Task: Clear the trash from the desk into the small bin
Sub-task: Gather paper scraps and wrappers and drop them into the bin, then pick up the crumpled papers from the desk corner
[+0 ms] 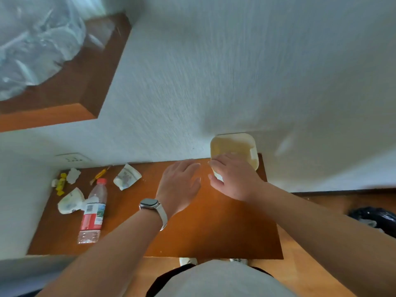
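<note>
A small cream bin (233, 146) stands at the back right of the brown desk (214, 228), against the wall. My right hand (235, 181) grips its near wall, fingers over the rim and thumb below. My left hand (180, 185), with a watch on the wrist, hovers open just left of the bin and holds nothing. Trash lies on the desk's left side: a plastic bottle (93, 211) with a red cap on its side, a crumpled wrapper (127, 176), another wrapper (69, 201), a white tissue (73, 175), yellow wrappers (60, 184) and a yellow pen-like stick (99, 174).
The desk sits in a corner, with white walls behind and to its left and a socket (71, 158) above the back edge. A wooden shelf at upper left holds a clear plastic bag (32, 46). On the floor to the right is a black-bagged bin (377, 217).
</note>
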`<state>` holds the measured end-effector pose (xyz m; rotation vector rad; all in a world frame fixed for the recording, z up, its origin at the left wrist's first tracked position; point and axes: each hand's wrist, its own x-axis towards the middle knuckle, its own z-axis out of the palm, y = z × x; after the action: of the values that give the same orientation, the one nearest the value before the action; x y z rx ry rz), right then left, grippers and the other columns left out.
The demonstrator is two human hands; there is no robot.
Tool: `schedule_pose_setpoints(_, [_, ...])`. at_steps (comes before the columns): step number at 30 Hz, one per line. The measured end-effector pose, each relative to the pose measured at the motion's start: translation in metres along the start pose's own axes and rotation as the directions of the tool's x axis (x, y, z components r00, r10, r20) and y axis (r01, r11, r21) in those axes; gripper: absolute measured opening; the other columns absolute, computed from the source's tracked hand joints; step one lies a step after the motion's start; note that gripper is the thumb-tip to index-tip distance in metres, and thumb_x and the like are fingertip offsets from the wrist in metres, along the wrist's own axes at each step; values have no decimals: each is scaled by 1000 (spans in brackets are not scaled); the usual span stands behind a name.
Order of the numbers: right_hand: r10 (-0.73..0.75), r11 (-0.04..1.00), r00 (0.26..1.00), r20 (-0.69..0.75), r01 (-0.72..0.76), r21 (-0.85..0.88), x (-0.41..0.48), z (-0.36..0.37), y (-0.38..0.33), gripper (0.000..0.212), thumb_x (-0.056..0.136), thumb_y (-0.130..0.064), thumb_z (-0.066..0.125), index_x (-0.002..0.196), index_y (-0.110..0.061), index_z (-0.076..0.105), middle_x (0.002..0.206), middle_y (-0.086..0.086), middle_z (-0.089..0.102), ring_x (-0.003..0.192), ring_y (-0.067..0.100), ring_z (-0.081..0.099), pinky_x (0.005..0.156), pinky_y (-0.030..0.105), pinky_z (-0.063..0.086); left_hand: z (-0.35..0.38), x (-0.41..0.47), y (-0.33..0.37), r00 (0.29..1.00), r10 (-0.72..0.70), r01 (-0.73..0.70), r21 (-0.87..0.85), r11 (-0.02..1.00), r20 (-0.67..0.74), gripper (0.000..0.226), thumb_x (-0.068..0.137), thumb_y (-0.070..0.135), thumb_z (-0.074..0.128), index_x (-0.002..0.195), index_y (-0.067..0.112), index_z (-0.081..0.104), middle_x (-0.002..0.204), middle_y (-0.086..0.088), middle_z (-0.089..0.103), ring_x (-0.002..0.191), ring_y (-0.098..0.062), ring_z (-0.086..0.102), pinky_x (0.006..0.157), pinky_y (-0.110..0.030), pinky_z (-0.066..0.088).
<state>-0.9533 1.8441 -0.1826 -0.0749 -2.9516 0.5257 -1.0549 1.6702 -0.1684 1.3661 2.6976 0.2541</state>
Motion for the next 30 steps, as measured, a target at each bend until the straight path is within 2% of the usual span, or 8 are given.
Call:
schedule_pose_setpoints(5, [-122,991,992,39,124,-41,29,6,-29,38,91,-41,52,111,-11,63,117,6,64,103,25,61,79,39,52,-9,-37,-35,983,-184,184,47,982,-19,47,99,37,50,144,24,46,155,0,41,144,-22,34,117,-44,26])
schedule_pose_setpoints(10, [-212,973,971,115,220,-65,49,16,-71,45,94,-45,47,126,-15,55,133,4,55,121,23,51,96,40,48,-17,-83,-71,953,-299,303,96,948,-57,52,99,42,50,148,27,41,158,1,37,147,-24,30,118,-45,23])
schedule_pose_setpoints(15, [-239,956,949,207,268,-121,66,27,-125,51,96,-50,40,136,-19,46,146,2,45,134,22,40,106,41,40,-27,-127,-114,933,-352,359,121,926,-75,50,96,42,55,142,26,48,151,0,46,141,-25,39,115,-47,29])
schedule_pose_setpoints(20, [-245,940,930,273,297,-170,77,45,-189,52,97,-52,39,139,-21,45,149,0,41,138,22,36,111,40,32,-39,-181,-162,918,-383,395,135,909,-106,49,94,44,57,138,25,53,146,-1,52,136,-26,47,110,-47,38])
schedule_pose_setpoints(25, [-258,926,914,313,326,-190,86,64,-255,51,98,-53,35,137,-22,46,147,-1,44,136,21,38,110,40,34,-46,-236,-213,899,-421,434,106,895,-122,47,95,45,52,139,27,50,148,-2,50,139,-25,44,114,-45,33])
schedule_pose_setpoints(30, [-207,933,921,329,287,-216,91,89,-313,54,98,-57,31,142,-27,40,153,-3,36,141,20,32,114,40,29,-45,-287,-259,892,-439,447,72,891,-103,49,98,50,48,142,28,47,152,-2,47,142,-26,40,114,-47,30])
